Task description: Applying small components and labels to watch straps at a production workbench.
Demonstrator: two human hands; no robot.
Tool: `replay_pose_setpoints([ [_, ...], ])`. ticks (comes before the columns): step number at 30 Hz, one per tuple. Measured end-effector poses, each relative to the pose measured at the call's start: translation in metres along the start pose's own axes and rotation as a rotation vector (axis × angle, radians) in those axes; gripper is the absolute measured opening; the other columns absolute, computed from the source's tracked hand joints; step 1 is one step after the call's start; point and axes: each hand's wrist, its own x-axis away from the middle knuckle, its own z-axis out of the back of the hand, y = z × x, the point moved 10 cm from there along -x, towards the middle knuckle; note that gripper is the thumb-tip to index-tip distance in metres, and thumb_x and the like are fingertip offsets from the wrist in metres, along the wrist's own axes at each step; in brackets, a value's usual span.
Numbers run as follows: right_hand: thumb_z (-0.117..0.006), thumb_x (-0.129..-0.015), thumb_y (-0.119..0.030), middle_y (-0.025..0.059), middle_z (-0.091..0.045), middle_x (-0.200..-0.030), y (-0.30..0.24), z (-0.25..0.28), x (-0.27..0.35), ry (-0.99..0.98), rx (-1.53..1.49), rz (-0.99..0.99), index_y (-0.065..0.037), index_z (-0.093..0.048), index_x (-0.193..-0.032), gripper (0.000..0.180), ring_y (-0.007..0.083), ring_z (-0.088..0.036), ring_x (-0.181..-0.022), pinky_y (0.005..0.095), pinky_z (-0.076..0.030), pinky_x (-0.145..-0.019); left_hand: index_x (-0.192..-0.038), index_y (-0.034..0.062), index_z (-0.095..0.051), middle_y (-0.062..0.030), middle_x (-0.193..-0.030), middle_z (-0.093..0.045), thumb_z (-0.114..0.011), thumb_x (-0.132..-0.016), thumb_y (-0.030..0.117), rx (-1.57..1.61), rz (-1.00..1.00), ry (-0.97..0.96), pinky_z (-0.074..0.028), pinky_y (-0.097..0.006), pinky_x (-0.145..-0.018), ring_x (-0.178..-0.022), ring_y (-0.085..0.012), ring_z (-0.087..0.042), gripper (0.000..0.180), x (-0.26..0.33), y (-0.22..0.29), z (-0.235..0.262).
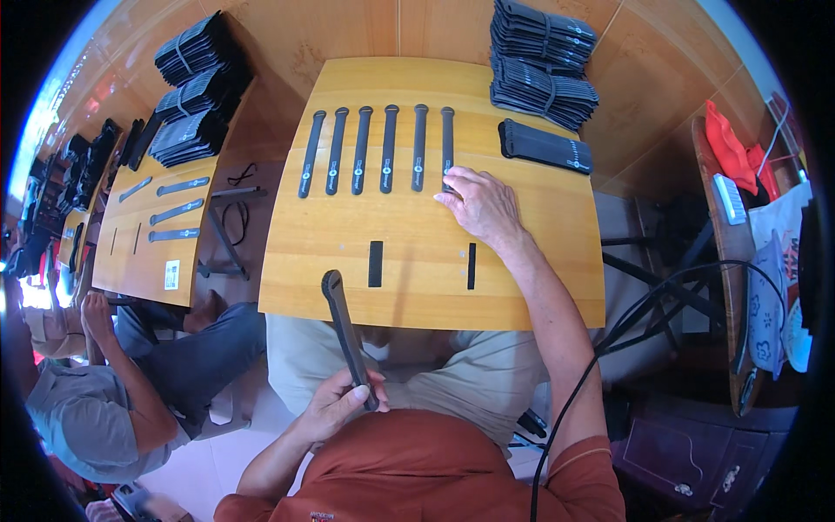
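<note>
My left hand (pixel 333 406), low in front of my body, is closed around the lower end of a small bundle of dark grey straps (pixel 343 326). The bundle points up and away, its rounded far end near the table's front edge. On the yellow wooden table (pixel 417 287), several similar straps lie side by side in a row, each with a small white print near its lower end. My right hand (pixel 484 207) is at the rightmost strap (pixel 447 139), thumb and fingers pinched at its lower end, which they partly cover.
Two black strips (pixel 376 264) (pixel 471 265) lie near the table's front. Banded stacks of straps (pixel 545 87) and a flat pile (pixel 545 146) sit at the back right. At left, a co-worker (pixel 104 409) sits by another table (pixel 161 261) with straps. A black cable (pixel 626 317) runs past my right arm.
</note>
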Motion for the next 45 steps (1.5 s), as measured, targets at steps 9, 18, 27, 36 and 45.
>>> replay_pose_setpoints([
  [9,-0.069,-0.090,-0.022,0.0138,-0.068,-0.113,0.000,0.018,0.005,0.043,-0.096,-0.028,0.001,-0.069,-0.105,0.028,0.0340,-0.066,-0.099,0.0434,-0.053,-0.086,-0.126,0.0023,-0.055,-0.0138,-0.110,-0.066,-0.057,-0.102,0.026,-0.160,-0.041,0.045,-0.049,-0.037,-0.092,-0.105,-0.0217,-0.063,0.033,-0.006,0.000,0.006],
  [18,-0.066,-0.092,-0.012,0.0175,-0.070,-0.096,-0.048,0.055,0.055,0.184,-0.292,0.015,0.002,-0.068,-0.108,0.022,0.0344,-0.069,-0.087,0.0407,-0.055,-0.075,-0.123,0.0046,-0.054,-0.0112,-0.112,-0.066,-0.059,-0.102,0.021,-0.147,-0.085,0.051,-0.050,-0.029,-0.084,-0.103,-0.0151,-0.060,0.027,-0.015,0.008,0.000],
  [27,-0.068,-0.092,-0.011,0.0163,-0.070,-0.088,-0.118,0.040,0.125,0.053,-0.593,-0.025,-0.002,-0.069,-0.112,0.022,0.0311,-0.070,-0.076,0.0378,-0.055,-0.065,-0.113,0.0060,-0.051,-0.0156,-0.108,-0.066,-0.064,-0.098,0.021,0.039,-0.199,0.129,-0.053,-0.030,-0.078,-0.089,-0.0165,-0.065,0.025,-0.023,0.019,0.003],
  [36,-0.066,-0.091,-0.009,0.0169,-0.068,-0.084,-0.149,0.029,0.148,-0.071,-0.668,0.032,0.002,-0.067,-0.111,0.022,0.0335,-0.067,-0.074,0.0405,-0.053,-0.066,-0.114,0.0020,-0.055,-0.0132,-0.111,-0.067,-0.069,-0.090,0.000,0.026,-0.226,0.282,-0.057,-0.030,-0.080,-0.087,-0.0161,-0.068,0.028,-0.026,0.030,0.016],
  [45,-0.073,-0.086,-0.005,0.0159,-0.070,-0.088,-0.166,0.013,0.167,-0.146,-0.737,0.088,0.003,-0.069,-0.105,0.021,0.0296,-0.068,-0.073,0.0363,-0.054,-0.063,-0.109,0.0016,-0.057,-0.0167,-0.111,-0.067,-0.069,-0.089,-0.003,0.024,-0.292,0.227,-0.060,-0.029,-0.081,-0.095,-0.0178,-0.068,0.024,-0.020,0.024,0.022],
])
